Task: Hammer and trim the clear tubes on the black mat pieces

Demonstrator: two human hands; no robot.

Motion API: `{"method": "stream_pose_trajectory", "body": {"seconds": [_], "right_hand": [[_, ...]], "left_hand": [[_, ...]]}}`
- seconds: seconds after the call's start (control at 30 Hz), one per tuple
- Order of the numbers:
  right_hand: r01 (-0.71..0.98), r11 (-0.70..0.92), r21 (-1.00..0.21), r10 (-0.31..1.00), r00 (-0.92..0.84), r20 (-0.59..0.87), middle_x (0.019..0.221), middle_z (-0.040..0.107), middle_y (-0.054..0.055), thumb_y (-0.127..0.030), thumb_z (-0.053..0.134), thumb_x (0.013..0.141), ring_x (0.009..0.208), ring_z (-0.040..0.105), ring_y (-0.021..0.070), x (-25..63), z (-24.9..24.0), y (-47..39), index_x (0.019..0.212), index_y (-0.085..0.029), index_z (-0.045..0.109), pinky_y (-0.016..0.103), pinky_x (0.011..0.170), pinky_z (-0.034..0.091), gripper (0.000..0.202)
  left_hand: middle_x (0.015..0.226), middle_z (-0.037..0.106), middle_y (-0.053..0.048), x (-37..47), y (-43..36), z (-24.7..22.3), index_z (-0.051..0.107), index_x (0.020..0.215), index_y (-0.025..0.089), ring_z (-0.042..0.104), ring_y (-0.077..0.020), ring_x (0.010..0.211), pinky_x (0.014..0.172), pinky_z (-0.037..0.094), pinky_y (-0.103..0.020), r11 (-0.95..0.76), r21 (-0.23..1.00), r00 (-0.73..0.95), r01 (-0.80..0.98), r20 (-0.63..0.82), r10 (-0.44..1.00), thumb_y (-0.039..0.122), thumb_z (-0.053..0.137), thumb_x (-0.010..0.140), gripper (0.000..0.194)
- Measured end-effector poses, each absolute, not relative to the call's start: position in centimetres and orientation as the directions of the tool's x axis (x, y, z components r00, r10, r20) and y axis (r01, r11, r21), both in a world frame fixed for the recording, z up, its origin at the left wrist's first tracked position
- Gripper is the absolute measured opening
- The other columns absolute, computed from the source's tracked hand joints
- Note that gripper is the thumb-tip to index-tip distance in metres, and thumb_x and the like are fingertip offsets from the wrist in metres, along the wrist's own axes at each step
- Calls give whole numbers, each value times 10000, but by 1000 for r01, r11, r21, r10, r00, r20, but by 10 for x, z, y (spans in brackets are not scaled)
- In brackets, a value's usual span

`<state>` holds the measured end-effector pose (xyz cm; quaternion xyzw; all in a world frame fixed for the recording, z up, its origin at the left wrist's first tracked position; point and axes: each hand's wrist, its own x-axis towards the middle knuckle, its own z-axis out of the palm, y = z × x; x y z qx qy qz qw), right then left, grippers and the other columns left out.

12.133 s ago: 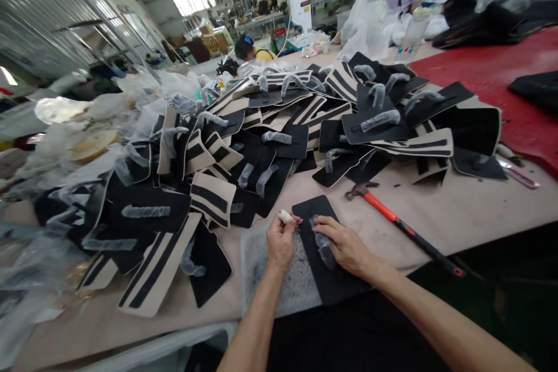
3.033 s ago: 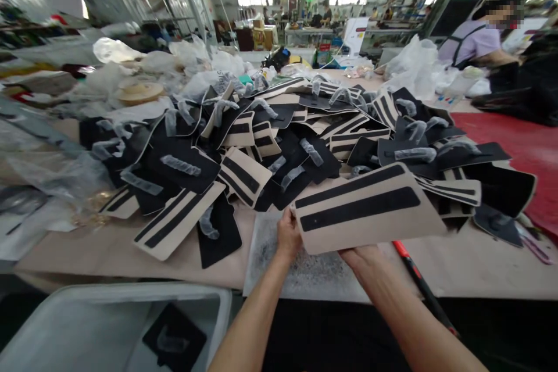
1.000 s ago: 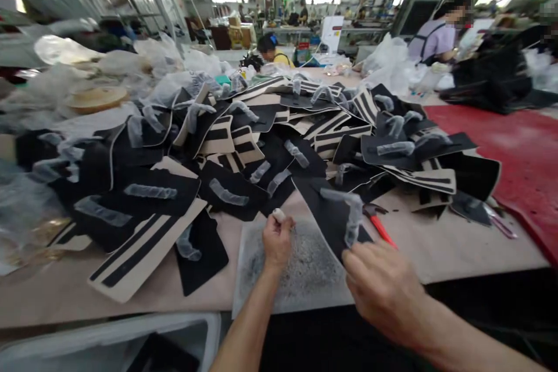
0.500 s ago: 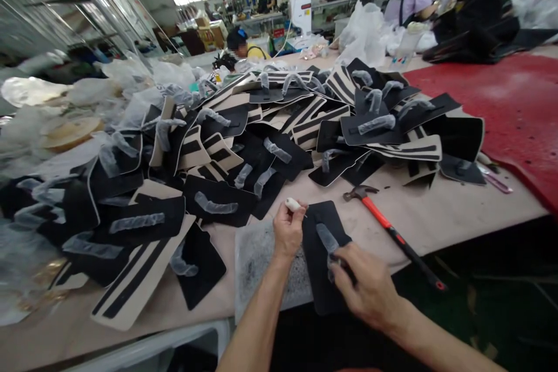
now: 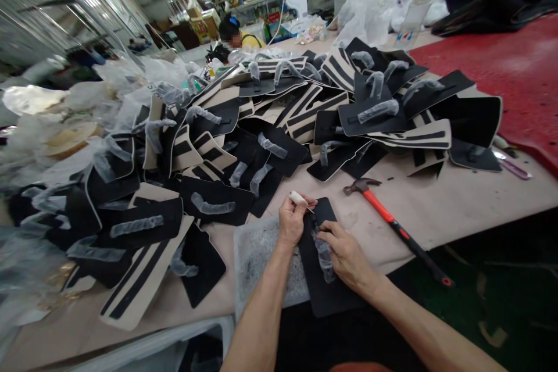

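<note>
My left hand [image 5: 290,222] is closed around the white handle of an awl [image 5: 298,198]. The awl's thin metal tip points right and down at the upper end of a black panel [image 5: 325,301]. On that panel lies a handle strap [image 5: 325,260] wrapped in clear plastic. My right hand [image 5: 346,253] pinches the upper part of this strap, just below the awl tip. Part of the strap is hidden behind my right fingers. Under the panel's left side is a whitish, dark-speckled slab [image 5: 255,261].
A hammer [image 5: 386,215] with a red and black handle lies to the right. Black panels [image 5: 217,203] with wrapped straps are heaped behind and to the left. A red sheet [image 5: 492,64] covers the right side, and a plastic bin [image 5: 165,337] stands below the table edge.
My right hand has moved up along the strap, from its lower end to its upper part. The awl tip now points at the panel's upper end. The camera view has shifted slightly.
</note>
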<state>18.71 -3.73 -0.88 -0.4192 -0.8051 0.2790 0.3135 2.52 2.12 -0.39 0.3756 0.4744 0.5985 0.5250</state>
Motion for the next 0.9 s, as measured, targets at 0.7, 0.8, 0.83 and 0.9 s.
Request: {"method": "stream_pose_trajectory", "body": {"seconds": [0.7, 0.8, 0.83, 0.9], "right_hand": [[531, 496, -687, 855, -438, 279, 1192, 573, 111, -5, 404, 847, 1081, 593, 238, 187, -9, -37, 1126, -213, 627, 401, 879, 525, 413], [505, 489, -712, 857, -429, 285, 1187, 584, 105, -20, 408, 851, 1094, 596, 233, 185, -8, -38, 1121, -223, 634, 401, 898, 529, 406], [485, 485, -727, 856, -432, 283, 1194, 587, 102, -27, 408, 854, 1106, 595, 229, 185, -6, -38, 1132, -226, 631, 398, 911, 529, 408], [451, 473, -757, 856, -438, 274, 1218, 590, 98, -48, 400, 869, 1130, 592, 219, 192, 1, -34, 1177, -230, 615, 388, 939, 525, 418]], "left_hand": [[855, 708, -50, 17, 26, -4, 556, 987, 163, 739, -215, 841, 810, 599, -353, 36, 974, -82, -222, -56, 995, 451, 691, 842, 350], [839, 722, -60, 14, 28, 1, 565, 984, 163, 738, -219, 842, 799, 592, -346, 35, 992, -27, -123, -39, 999, 430, 672, 858, 314], [840, 728, -64, 14, 28, 3, 571, 984, 164, 737, -217, 842, 800, 588, -343, 26, 996, -10, -83, -27, 1000, 418, 662, 865, 294], [845, 737, -64, 14, 27, 5, 582, 979, 170, 733, -209, 839, 801, 575, -331, -5, 1000, 8, -14, 5, 1000, 378, 643, 875, 240]]}}
